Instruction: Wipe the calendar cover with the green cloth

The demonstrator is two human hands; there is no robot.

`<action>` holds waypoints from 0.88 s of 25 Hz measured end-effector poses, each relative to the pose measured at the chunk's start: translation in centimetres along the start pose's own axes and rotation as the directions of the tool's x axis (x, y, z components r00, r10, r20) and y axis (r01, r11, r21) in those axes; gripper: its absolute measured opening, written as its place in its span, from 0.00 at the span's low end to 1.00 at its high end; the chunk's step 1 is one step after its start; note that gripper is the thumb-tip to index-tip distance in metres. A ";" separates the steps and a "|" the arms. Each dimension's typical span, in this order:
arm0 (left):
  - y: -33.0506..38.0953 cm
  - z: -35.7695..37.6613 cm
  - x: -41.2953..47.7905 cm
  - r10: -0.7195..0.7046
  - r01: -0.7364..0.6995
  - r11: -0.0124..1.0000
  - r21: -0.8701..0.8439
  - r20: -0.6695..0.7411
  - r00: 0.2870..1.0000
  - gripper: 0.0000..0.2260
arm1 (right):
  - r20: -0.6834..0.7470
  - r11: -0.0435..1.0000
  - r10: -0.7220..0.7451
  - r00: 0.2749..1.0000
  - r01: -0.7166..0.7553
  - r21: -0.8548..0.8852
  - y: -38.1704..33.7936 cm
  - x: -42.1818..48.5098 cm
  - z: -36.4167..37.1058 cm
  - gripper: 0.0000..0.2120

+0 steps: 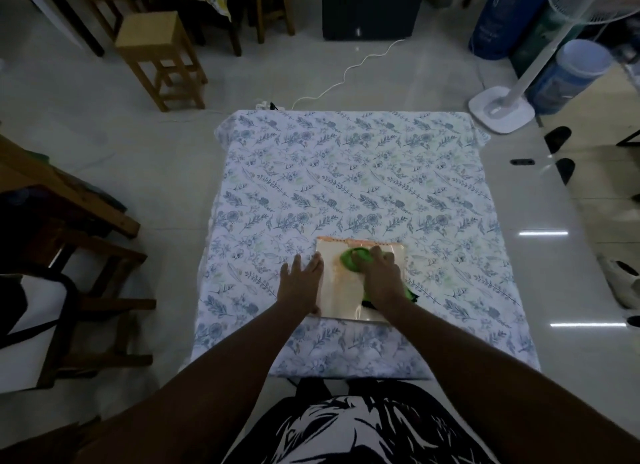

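Observation:
A pale, glossy calendar (341,295) with an orange binding along its far edge lies flat on the near part of the table (346,172), which wears a blue floral cloth. My right hand (379,276) presses a bunched green cloth (353,257) onto the cover near the binding; a bit of the cloth also sticks out by my wrist at the calendar's right edge. My left hand (300,281) lies flat with fingers spread, over the calendar's left edge and the tablecloth, holding it down.
A wooden stool (161,58) stands at the far left, wooden chairs (69,255) at the left. A white fan base (502,111) and blue water jugs (568,72) are at the far right. A white cable (346,73) runs across the floor behind the table.

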State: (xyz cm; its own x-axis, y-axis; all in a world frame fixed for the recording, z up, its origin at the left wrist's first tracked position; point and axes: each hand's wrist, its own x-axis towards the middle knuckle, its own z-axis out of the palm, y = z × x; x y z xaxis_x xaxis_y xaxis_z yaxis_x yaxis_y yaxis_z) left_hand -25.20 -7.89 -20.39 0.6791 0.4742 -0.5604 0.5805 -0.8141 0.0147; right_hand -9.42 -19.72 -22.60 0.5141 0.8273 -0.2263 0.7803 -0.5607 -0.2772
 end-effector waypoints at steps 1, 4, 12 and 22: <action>-0.1 0.1 0.1 0.005 -0.005 1.000 -0.002 0.008 1.000 0.51 | -0.001 0.999 0.046 0.999 -0.046 -0.009 -0.8 -0.4 0.8 0.25; -0.4 -0.2 0.0 0.023 -0.021 0.999 -0.035 0.031 0.999 0.54 | 0.055 0.989 -0.144 0.988 0.146 -0.030 -1.3 -6.1 2.7 0.24; -1.8 1.3 -1.0 -0.021 0.012 0.993 -0.114 -0.074 0.997 0.56 | -0.052 0.986 0.163 0.985 -0.161 0.041 -1.0 1.3 0.9 0.30; -2.4 2.8 -1.2 -0.084 0.072 0.981 -0.178 -0.063 0.994 0.55 | 0.021 0.997 -0.065 0.998 0.066 -0.039 -2.3 1.0 1.4 0.24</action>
State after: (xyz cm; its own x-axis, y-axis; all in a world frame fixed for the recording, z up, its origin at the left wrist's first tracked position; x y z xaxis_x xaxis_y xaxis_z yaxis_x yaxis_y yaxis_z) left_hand -28.64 -7.49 -22.12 0.6549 0.5612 -0.5062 0.6983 -0.7055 0.1214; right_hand -11.21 -17.70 -23.48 0.4546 0.8611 -0.2278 0.8258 -0.5033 -0.2544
